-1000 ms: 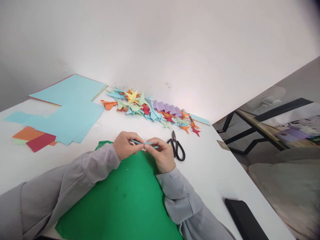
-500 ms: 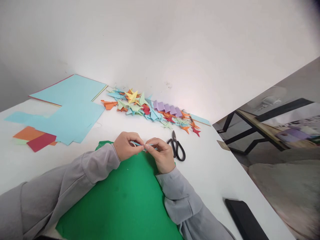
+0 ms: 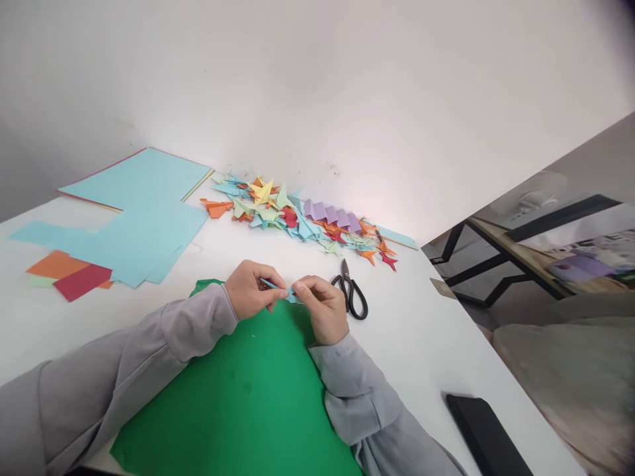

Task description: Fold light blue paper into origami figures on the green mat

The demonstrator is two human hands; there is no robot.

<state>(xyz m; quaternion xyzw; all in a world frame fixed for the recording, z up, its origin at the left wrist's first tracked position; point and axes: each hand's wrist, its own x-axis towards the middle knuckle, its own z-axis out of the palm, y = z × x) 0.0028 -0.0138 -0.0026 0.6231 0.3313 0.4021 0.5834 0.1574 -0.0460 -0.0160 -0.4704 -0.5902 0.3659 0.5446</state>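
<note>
Between my two hands is a small piece of folded light-blue paper [image 3: 292, 298], held above the top of a green sheet [image 3: 238, 390]. My left hand [image 3: 254, 291] pinches its left part between thumb and fingers. From the other side, my right hand [image 3: 325, 309] grips it with thumb and forefinger. Fingers cover much of the paper, so its full shape is hidden. Just right of my right hand lie black-handled scissors [image 3: 350, 291], blades pointing to the wall. Beyond the hands, a row of folded paper figures [image 3: 307, 228] in several colours runs along the wall.
Light-blue sheets [image 3: 149, 231] lie at the left, with orange paper [image 3: 54, 264] and red paper [image 3: 83, 281] pieces beside them. A black flat object [image 3: 489, 433] rests near the table's right edge. A wall [image 3: 317, 99] borders the table's far side.
My right fingers have shifted slightly on the folded paper, and more of its blue surface shows between the hands. Everything else stays in place.
</note>
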